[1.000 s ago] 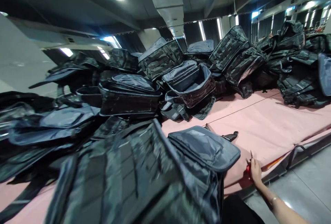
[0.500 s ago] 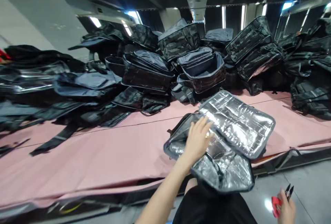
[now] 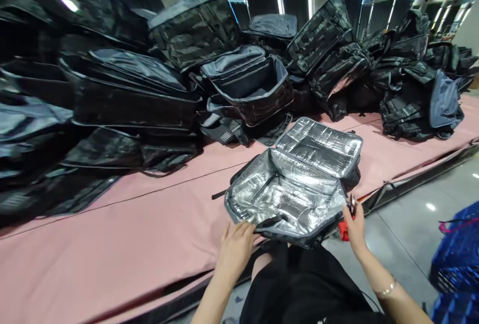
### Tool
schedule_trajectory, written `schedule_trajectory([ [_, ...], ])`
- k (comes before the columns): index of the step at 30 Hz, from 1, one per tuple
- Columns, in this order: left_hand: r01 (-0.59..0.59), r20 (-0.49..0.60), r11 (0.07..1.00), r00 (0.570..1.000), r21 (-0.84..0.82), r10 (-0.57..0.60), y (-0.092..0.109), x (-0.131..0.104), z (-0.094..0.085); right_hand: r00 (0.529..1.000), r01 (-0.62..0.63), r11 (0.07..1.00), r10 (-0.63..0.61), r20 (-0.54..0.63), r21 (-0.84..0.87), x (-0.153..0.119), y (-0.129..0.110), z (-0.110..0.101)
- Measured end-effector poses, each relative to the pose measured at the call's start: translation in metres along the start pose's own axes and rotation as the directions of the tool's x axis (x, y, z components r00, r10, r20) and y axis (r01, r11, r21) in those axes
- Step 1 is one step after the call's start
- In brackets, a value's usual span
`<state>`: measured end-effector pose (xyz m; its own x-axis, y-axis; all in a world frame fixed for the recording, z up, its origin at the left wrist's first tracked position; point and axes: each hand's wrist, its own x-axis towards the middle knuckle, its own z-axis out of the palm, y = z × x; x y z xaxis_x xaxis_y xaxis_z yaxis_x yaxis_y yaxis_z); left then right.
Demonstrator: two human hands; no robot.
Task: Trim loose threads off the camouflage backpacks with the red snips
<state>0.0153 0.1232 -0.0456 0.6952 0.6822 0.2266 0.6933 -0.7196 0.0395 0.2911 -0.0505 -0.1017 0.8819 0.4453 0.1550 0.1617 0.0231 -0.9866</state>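
Note:
An open bag with a shiny silver lining [image 3: 292,199] lies at the near edge of the pink-covered table, its lid [image 3: 320,144] folded back. At its front left rim, my left hand [image 3: 237,244] grips the edge with the fingers over it. My right hand [image 3: 355,222] is at the right front corner of the bag, closed around small snips [image 3: 352,205] with a red part [image 3: 343,230] hanging below the fingers. Whether it also pinches the rim is hard to tell.
Heaps of dark camouflage bags [image 3: 198,30] line the far side of the pink table [image 3: 149,234]. More bags [image 3: 415,99] stand at the right. Blue crates [image 3: 458,254] sit on the grey floor [image 3: 392,229] at the lower right.
The bag has been spread open, showing its inside. My left hand moved from its middle to the front left rim. My right hand came up from the lower right to the bag's corner.

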Motion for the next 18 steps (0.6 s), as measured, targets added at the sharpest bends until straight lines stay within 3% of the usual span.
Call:
schedule_trajectory([
  [2,-0.062,-0.03,0.998,0.998,-0.004,0.062,0.018,-0.027,0.003,1.0,-0.001,0.997,0.001,0.01,-0.075,0.009,-0.004,0.002],
  [5,-0.127,-0.001,0.989,0.992,-0.08,0.127,0.063,-0.079,0.011,0.999,0.004,0.996,-0.001,0.041,-0.095,0.025,-0.006,-0.008],
  [6,-0.147,0.049,0.978,0.986,-0.151,0.156,0.08,-0.095,0.013,0.998,0.008,0.997,-0.003,0.06,-0.081,0.03,-0.007,-0.013],
  [8,-0.059,0.223,0.952,0.966,-0.301,0.131,0.109,-0.115,0.012,0.99,-0.008,0.999,0.015,0.143,-0.048,0.042,-0.011,-0.022],
  [10,0.087,0.45,0.874,0.879,-0.477,0.158,0.123,-0.116,0.006,0.96,-0.029,0.999,0.036,0.279,-0.029,0.053,-0.018,-0.025],
  [12,0.243,0.551,0.72,0.803,-0.65,0.226,0.121,-0.098,-0.002,0.917,-0.016,0.999,0.029,0.399,-0.036,0.06,-0.025,-0.021],
  [13,0.317,0.547,0.621,0.809,-0.716,0.217,0.115,-0.084,-0.007,0.901,0.009,0.999,0.01,0.434,-0.042,0.062,-0.028,-0.016],
  [15,0.462,0.516,0.384,0.855,-0.8,0.048,0.098,-0.052,-0.014,0.878,0.067,0.996,-0.032,0.478,-0.057,0.063,-0.031,-0.003],
  [16,0.518,0.516,0.22,0.853,-0.826,-0.071,0.089,-0.035,-0.017,0.872,0.095,0.993,-0.051,0.487,-0.066,0.063,-0.031,0.004],
  [18,0.54,0.544,-0.101,0.787,-0.836,-0.29,0.071,-0.003,-0.021,0.864,0.141,0.986,-0.079,0.497,-0.089,0.061,-0.031,0.015],
])
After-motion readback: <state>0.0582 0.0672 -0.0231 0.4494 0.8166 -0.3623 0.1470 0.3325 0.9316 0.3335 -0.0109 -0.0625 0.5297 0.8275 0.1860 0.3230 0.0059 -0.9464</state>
